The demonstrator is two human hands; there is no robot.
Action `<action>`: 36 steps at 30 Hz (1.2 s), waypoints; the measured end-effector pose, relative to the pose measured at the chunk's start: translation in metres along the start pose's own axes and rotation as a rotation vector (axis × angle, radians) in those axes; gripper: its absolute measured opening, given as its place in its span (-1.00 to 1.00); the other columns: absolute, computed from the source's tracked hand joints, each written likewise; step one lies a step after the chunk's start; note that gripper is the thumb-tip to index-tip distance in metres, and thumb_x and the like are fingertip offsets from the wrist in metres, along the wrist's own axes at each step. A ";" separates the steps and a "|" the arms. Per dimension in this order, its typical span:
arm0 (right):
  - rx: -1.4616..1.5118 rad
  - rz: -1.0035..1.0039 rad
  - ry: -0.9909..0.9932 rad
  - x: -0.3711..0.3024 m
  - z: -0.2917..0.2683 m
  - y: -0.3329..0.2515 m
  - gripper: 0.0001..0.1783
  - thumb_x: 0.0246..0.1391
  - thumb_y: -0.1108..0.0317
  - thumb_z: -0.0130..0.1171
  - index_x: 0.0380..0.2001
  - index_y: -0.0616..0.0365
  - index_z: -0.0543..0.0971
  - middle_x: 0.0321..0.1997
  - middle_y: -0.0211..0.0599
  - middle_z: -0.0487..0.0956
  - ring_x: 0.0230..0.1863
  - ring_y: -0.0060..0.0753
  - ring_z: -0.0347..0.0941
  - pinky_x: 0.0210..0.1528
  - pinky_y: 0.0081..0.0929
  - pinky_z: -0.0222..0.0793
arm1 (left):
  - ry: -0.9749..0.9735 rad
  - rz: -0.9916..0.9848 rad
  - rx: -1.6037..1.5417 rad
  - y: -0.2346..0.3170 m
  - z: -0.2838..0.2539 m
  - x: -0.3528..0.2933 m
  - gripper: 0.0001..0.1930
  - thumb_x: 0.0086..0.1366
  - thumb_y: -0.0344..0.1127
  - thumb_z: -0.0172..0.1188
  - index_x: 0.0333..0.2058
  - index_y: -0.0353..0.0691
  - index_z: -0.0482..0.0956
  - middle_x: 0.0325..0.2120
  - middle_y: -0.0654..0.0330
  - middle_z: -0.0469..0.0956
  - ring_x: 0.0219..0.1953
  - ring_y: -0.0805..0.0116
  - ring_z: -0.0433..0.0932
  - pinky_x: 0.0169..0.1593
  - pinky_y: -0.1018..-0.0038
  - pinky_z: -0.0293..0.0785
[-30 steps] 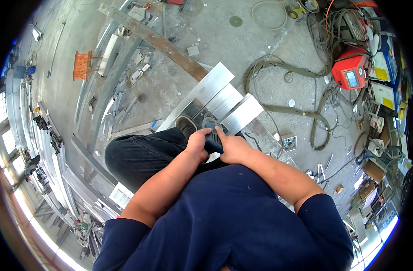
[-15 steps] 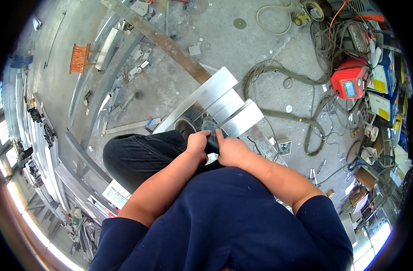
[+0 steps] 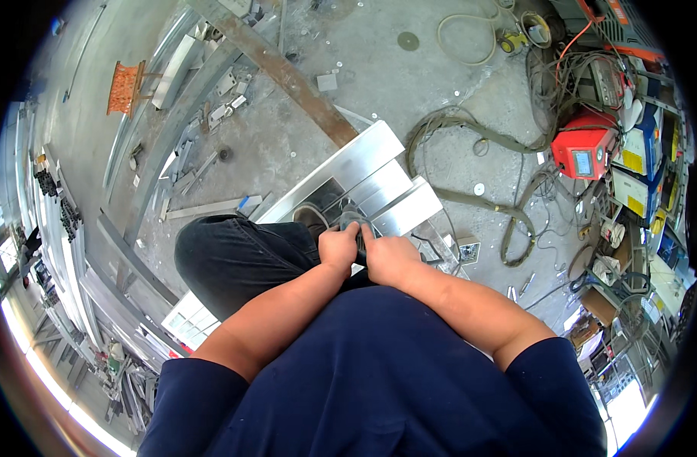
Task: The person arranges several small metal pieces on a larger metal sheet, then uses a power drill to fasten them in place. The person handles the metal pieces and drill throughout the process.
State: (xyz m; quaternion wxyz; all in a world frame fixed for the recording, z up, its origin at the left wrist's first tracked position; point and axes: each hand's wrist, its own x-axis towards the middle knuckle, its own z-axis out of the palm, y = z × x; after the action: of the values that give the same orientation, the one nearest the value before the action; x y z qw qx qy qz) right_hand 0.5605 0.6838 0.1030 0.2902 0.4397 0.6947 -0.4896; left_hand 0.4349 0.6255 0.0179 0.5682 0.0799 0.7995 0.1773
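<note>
Both hands are closed around a grey-teal power tool with a dark body, apparently an angle grinder (image 3: 350, 212). My left hand (image 3: 339, 248) grips its left side, thumb along the top. From the right, my right hand (image 3: 392, 257) wraps it with the index finger stretched along the body. The tool's working end is down among shiny silver metal profiles (image 3: 375, 185), and its contact point is hidden. A long silver channel (image 3: 356, 158) runs along their far left side. My shoe (image 3: 310, 218) stands beside the tool, under my bent knee (image 3: 219, 255).
A rusty steel bar (image 3: 287, 76) lies beyond the metal. Curved steel beams (image 3: 161, 141) and offcuts (image 3: 226, 109) litter the left floor. To the right are a thick looping hose (image 3: 470, 199), a red machine with a screen (image 3: 584, 148) and tangled cables (image 3: 550, 76).
The view has shifted a little, so the metal profiles sit slightly lower in it. My hands and the tool are slightly farther forward over the metal, with the tool's dark body less exposed.
</note>
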 end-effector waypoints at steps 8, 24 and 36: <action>-0.019 -0.003 -0.019 0.001 0.003 0.005 -0.17 -0.07 0.40 0.06 0.33 0.37 0.13 -0.29 0.01 0.66 -0.27 -0.03 0.63 -0.20 -0.20 0.53 | 0.051 0.043 0.008 -0.012 0.007 0.002 -0.62 0.17 -0.21 0.25 -0.25 -0.51 0.62 -0.43 0.05 0.63 -0.41 0.37 0.54 -0.30 0.41 0.44; -0.025 -0.018 0.029 0.005 0.014 0.007 -0.17 -0.06 0.34 0.09 0.33 0.30 0.14 -0.34 0.03 0.66 -0.33 0.05 0.63 -0.25 -0.12 0.54 | 0.037 0.010 -0.007 -0.019 0.004 0.005 -0.49 0.09 -0.14 0.25 -0.16 -0.56 0.58 -0.36 -0.16 0.64 -0.33 0.13 0.62 -0.18 0.32 0.48; -0.041 0.002 -0.012 0.002 0.003 0.002 -0.20 -0.03 0.39 0.04 0.33 0.34 0.15 -0.28 -0.04 0.67 -0.26 -0.07 0.64 -0.21 -0.23 0.55 | -0.004 -0.025 0.011 -0.008 0.001 0.002 -0.47 0.12 -0.14 0.25 -0.12 -0.57 0.55 -0.33 -0.15 0.64 -0.31 0.15 0.62 -0.17 0.35 0.49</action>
State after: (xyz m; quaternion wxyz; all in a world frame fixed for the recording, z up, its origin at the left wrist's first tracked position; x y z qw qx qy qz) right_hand 0.5617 0.6815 0.0995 0.3037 0.4313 0.7025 -0.4777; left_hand 0.4361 0.6187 0.0128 0.5717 0.0737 0.8002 0.1656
